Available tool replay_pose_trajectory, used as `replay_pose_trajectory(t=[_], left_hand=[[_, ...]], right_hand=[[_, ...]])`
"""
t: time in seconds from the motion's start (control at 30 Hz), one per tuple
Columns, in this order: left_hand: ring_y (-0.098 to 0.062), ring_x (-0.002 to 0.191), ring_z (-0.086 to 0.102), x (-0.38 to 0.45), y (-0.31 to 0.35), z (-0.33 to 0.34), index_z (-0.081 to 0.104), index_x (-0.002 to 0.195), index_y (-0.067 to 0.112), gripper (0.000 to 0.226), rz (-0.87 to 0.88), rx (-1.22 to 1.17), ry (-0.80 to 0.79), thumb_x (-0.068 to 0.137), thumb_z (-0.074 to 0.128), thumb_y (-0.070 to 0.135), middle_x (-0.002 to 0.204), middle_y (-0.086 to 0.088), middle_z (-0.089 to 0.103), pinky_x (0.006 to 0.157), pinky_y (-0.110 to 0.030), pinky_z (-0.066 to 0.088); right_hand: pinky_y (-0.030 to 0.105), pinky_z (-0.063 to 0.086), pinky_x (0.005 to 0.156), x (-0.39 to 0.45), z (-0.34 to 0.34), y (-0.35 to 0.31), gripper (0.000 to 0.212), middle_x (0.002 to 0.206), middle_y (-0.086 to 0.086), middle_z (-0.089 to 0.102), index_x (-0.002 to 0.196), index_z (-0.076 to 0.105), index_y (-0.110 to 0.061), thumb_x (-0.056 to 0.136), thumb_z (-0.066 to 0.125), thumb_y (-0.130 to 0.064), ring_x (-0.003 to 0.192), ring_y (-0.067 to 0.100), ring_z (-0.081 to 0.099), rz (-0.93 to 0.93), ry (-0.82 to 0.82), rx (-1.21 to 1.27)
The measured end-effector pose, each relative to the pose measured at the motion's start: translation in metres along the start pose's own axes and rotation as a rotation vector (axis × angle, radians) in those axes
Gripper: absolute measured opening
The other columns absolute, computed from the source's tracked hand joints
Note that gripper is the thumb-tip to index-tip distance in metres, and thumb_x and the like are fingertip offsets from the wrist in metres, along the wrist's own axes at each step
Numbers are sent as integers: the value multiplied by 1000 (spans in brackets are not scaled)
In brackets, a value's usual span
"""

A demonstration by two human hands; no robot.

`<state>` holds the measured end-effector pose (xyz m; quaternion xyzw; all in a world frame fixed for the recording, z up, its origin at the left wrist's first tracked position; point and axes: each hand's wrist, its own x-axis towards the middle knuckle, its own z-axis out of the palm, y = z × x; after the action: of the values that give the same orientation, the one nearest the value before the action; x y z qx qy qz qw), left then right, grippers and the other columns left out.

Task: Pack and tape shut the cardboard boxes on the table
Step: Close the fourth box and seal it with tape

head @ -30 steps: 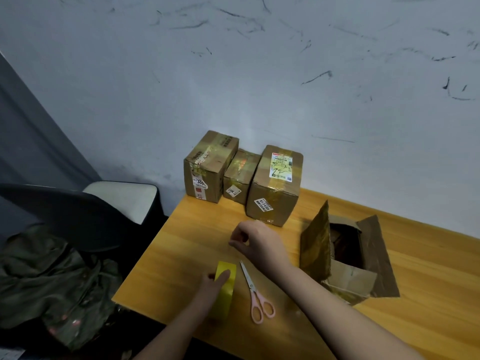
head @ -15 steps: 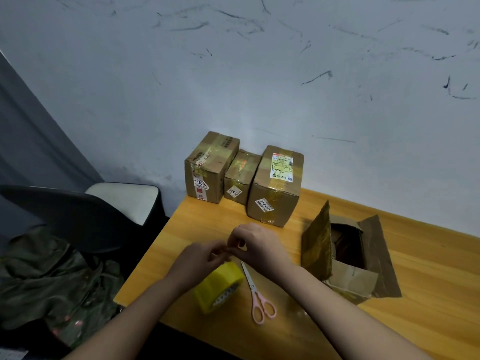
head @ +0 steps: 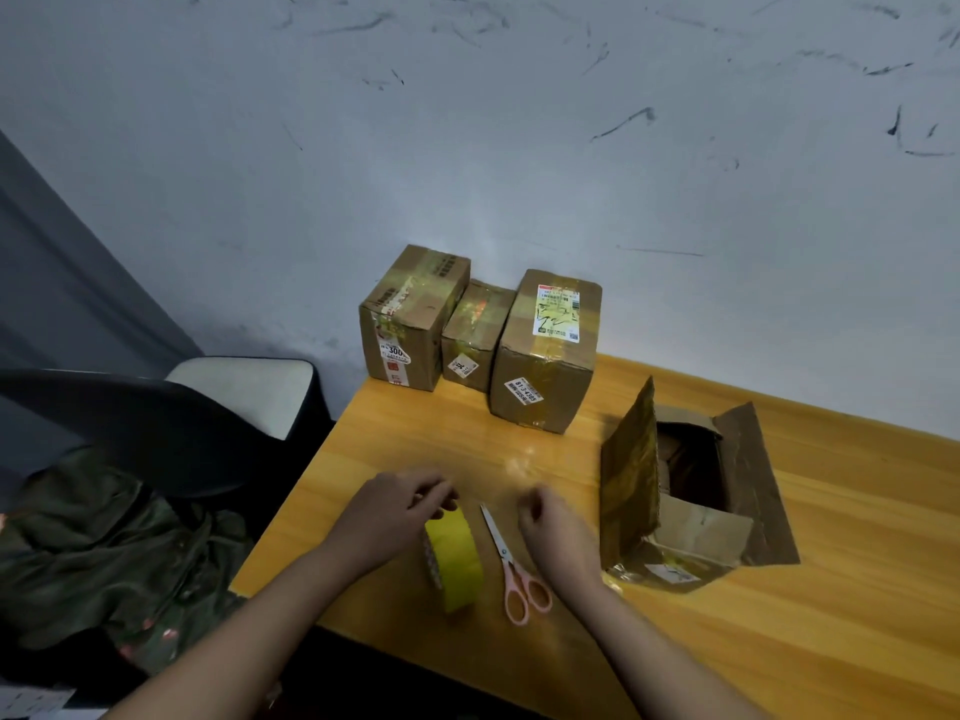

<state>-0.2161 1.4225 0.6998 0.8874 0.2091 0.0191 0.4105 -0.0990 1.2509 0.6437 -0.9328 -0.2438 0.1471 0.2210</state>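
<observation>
A yellow tape roll [head: 457, 561] stands on edge near the front of the wooden table [head: 831, 615]. My left hand [head: 397, 514] grips the top of the roll. My right hand [head: 553, 522] is a short way to the right of it, fingers curled, pinching what looks like the free end of the tape; a faint shiny strip [head: 514, 466] shows between the hands. Pink-handled scissors [head: 511, 561] lie between roll and right hand. An open cardboard box [head: 698, 532] with raised flaps stands right of my right hand. Three taped boxes [head: 545, 350] stand at the back.
A dark chair [head: 156, 433] with a pale seat stands left of the table, and a dark green garment [head: 104, 553] lies below it. The scuffed white wall [head: 571, 148] runs right behind the taped boxes. The table's left edge is close to my left forearm.
My right hand has moved right, away from the roll, drawing out tape. My left hand, first beside the roll, now holds its top, and the roll stands more upright.
</observation>
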Motion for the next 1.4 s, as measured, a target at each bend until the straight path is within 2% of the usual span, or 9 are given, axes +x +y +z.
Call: replay_pose_trajectory(t=[0.1, 0.3, 0.47, 0.6, 0.7, 0.77, 0.87, 1.0, 1.4], left_hand=[[3, 81, 66, -4, 0, -2, 71, 96, 24, 22, 15, -4, -27, 99, 49, 29, 87, 18, 69, 76, -29, 56], [3, 81, 66, -8, -3, -3, 70, 95, 24, 23, 10, -62, -26, 99, 48, 27, 89, 16, 70, 76, -29, 56], [1, 82, 67, -5, -3, -7, 71, 95, 23, 24, 23, -65, -51, 99, 48, 28, 89, 14, 71, 78, -31, 56], [-1, 82, 67, 2, -4, -14, 69, 91, 27, 23, 49, -46, -122, 100, 47, 28, 88, 14, 71, 79, -31, 55], [-2, 82, 67, 9, -7, -20, 69, 90, 26, 23, 67, -32, -149, 100, 48, 26, 89, 12, 72, 79, -32, 55], [-1, 83, 67, 12, -8, -23, 69, 90, 25, 24, 75, -24, -157, 100, 48, 25, 89, 12, 72, 78, -31, 55], [-2, 85, 67, 17, -8, -25, 69, 91, 22, 25, 74, -23, -161, 100, 46, 23, 91, 9, 72, 76, -25, 55], [0, 85, 66, 19, -11, -26, 70, 93, 17, 25, 66, -45, -151, 100, 46, 22, 93, 7, 72, 70, -15, 51], [-2, 84, 65, 25, -11, -28, 72, 92, 17, 26, 133, 14, -168, 99, 48, 24, 88, 11, 71, 76, -30, 55]], right_hand=[[31, 47, 79, -15, 31, 23, 25, 118, 3, 62, 116, 54, -19, 98, 44, -34, 107, 23, 60, -15, -306, -301], [28, 49, 85, -27, 55, 38, 32, 126, 2, 57, 132, 41, -18, 102, 39, -27, 112, 19, 58, 9, -224, -430], [25, 48, 77, -22, 34, 47, 23, 113, 1, 65, 111, 60, -19, 99, 45, -31, 102, 17, 63, 102, -319, -451], [21, 48, 59, -12, 16, 50, 19, 75, -3, 67, 78, 58, -19, 90, 63, -32, 64, 7, 62, 225, -389, 23], [27, 54, 62, -12, -5, 43, 10, 71, 2, 68, 85, 60, -11, 92, 64, -18, 56, 10, 63, 208, -390, 478], [29, 56, 68, -13, -20, 37, 11, 81, 6, 67, 96, 62, -7, 91, 64, -17, 64, 11, 64, 131, -433, 537], [14, 47, 57, -15, -35, 31, 28, 86, 2, 61, 102, 61, -7, 85, 71, -27, 68, 7, 54, -12, -461, 321], [18, 36, 55, -21, -42, 32, 59, 85, -4, 57, 100, 47, -13, 71, 77, -55, 68, 6, 45, -45, -527, 292], [21, 29, 52, 0, -35, 16, 62, 89, -12, 47, 96, 36, -29, 67, 60, -79, 77, 10, 45, -346, -387, -361]])
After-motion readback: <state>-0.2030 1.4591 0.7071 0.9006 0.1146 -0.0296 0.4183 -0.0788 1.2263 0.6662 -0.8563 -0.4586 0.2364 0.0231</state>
